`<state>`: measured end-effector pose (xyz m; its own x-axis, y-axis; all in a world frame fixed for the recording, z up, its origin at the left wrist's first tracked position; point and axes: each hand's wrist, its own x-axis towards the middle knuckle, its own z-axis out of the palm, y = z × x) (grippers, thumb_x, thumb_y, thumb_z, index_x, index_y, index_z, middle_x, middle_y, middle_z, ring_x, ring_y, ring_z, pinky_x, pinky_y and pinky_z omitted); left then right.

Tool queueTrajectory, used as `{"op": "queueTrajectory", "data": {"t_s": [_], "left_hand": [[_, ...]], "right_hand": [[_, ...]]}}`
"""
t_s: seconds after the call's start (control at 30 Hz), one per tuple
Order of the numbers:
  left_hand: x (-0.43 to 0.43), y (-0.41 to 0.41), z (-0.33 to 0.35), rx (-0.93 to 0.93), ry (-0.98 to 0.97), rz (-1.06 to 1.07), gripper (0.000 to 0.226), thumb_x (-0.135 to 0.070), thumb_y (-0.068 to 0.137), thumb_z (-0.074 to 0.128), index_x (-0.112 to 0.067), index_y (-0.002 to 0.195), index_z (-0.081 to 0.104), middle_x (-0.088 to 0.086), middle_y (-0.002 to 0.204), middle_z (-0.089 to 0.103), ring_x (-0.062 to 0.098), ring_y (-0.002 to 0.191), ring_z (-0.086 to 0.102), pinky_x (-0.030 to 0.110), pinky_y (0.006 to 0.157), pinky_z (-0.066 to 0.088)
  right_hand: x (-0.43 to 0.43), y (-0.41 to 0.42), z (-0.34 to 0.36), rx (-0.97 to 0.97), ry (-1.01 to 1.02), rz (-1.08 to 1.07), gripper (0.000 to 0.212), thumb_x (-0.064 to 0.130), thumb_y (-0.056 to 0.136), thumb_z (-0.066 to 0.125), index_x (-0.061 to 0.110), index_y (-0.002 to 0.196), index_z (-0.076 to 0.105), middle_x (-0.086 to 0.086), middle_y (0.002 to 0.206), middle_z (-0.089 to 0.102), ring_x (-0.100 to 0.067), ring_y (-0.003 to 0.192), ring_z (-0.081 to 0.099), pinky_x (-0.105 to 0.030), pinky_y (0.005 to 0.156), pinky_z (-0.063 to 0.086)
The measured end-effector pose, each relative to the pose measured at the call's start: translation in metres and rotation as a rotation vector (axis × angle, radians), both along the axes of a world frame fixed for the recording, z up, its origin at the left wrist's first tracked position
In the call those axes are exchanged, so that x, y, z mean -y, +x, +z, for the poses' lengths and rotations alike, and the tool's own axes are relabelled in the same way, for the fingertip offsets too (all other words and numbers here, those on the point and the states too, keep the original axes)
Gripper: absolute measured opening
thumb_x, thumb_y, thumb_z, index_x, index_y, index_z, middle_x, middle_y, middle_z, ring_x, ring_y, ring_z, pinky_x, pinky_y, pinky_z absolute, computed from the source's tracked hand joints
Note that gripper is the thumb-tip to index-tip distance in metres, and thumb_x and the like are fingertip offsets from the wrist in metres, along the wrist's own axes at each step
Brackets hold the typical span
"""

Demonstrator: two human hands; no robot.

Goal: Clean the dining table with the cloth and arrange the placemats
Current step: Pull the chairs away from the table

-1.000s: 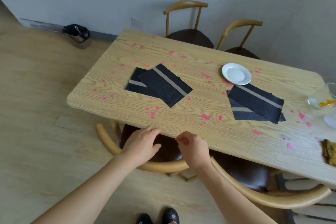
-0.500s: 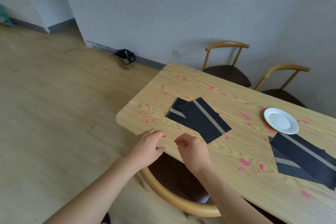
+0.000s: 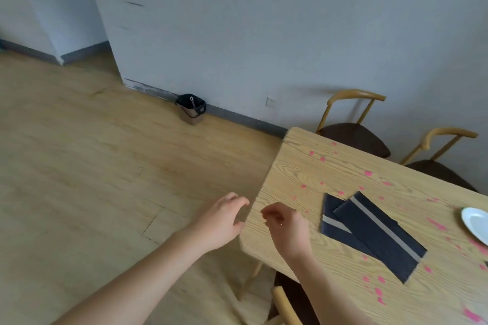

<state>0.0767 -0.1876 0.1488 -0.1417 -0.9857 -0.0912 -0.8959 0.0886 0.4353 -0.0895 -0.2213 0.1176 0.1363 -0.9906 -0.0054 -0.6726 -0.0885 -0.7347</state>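
At counter's left end, near corner: two bare hands, both holding nothing. Left hand (image 3: pixel 220 221), fingers spread and open, off the edge over the floor. Right hand (image 3: pixel 286 227), fingers loosely curled, empty, above the counter (image 3: pixel 303 166) corner.

Task items. Placemats (image 3: pixel 369 232): two dark mats with a pale stripe, overlapped and askew, just right of the right hand. Cloth: not in view; its place cannot be told from this view.

Step in hand, as judged: neither wiping nor arranging has begun; hands appear to be between positions at the counter end. To do it well: fetch the cloth first; lift the placemats clear before wiping, so the marks beneath and beside them are reached; wipe in overlapping passes from the far edge toward the near one; lay the mats square to the counter edge only once the wood is clean and dry.

Surface. Pale wood-grain top, rounded corners, scattered with pink spots (image 3: pixel 368 173) from far end to near edge. White plate (image 3: pixel 475 223) at right margin, partly cut off.

Room. Grey-white wall, dark skirting, wall socket (image 3: pixel 270 101). Light plank floor (image 3: pixel 105 153). Small bin with black liner (image 3: pixel 191 109) against the wall. Two wooden chairs (image 3: pixel 353 124) with dark seats behind the counter; another chair back at the near side, partly seen.
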Motion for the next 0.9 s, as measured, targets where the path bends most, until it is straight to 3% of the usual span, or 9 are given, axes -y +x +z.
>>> {"op": "queueTrajectory", "data": {"t_s": [0.13,0.27,0.43,0.53,0.7,0.9], "left_hand": [[0.030,0.066,-0.006,0.006,0.010,0.007,0.046,-0.034,0.092,0.053,-0.028,0.136,0.041,-0.011,0.137,0.043,0.014,0.117,0.051,0.031,0.093,0.044],[0.055,0.090,-0.007,0.002,0.007,-0.014,0.048,-0.034,0.092,0.053,-0.028,0.138,0.040,-0.011,0.140,0.042,0.014,0.121,0.049,0.030,0.096,0.043],[0.122,0.141,-0.015,0.066,0.022,-0.057,0.048,-0.033,0.093,0.052,-0.026,0.139,0.038,-0.009,0.141,0.040,0.014,0.121,0.047,0.029,0.098,0.041],[0.180,0.169,-0.015,0.085,0.041,-0.070,0.049,-0.030,0.094,0.051,-0.026,0.141,0.036,-0.008,0.144,0.035,0.014,0.127,0.041,0.025,0.099,0.034],[0.281,0.182,0.000,0.188,0.064,-0.158,0.054,-0.032,0.093,0.054,-0.029,0.143,0.033,-0.011,0.145,0.035,0.011,0.118,0.050,0.028,0.096,0.046],[0.383,0.176,0.011,0.211,0.003,-0.252,0.056,-0.035,0.093,0.053,-0.028,0.144,0.032,-0.009,0.147,0.035,0.012,0.128,0.043,0.029,0.102,0.043]], "right_hand": [[0.022,0.066,0.004,0.003,0.045,-0.059,0.024,0.008,0.082,0.057,0.024,0.085,0.075,0.009,0.079,0.072,-0.010,0.077,0.066,-0.025,0.071,0.050],[0.052,0.095,-0.001,-0.086,0.047,-0.025,0.026,0.010,0.083,0.054,0.024,0.091,0.075,0.008,0.088,0.074,-0.013,0.083,0.067,-0.025,0.071,0.049],[0.127,0.136,-0.015,-0.210,0.136,0.002,0.032,0.013,0.085,0.050,0.025,0.109,0.068,0.005,0.101,0.071,-0.017,0.094,0.065,-0.026,0.075,0.049],[0.180,0.160,-0.026,-0.179,0.211,0.029,0.038,0.013,0.084,0.054,0.024,0.118,0.063,0.002,0.112,0.067,-0.018,0.105,0.061,-0.028,0.085,0.048],[0.267,0.172,-0.023,-0.187,0.244,-0.010,0.040,0.017,0.086,0.055,0.024,0.125,0.058,0.000,0.122,0.063,-0.020,0.112,0.057,-0.027,0.088,0.045],[0.344,0.161,-0.009,-0.150,0.235,-0.144,0.039,0.016,0.088,0.055,0.023,0.126,0.058,-0.001,0.124,0.062,-0.020,0.111,0.059,-0.025,0.086,0.044]]}}
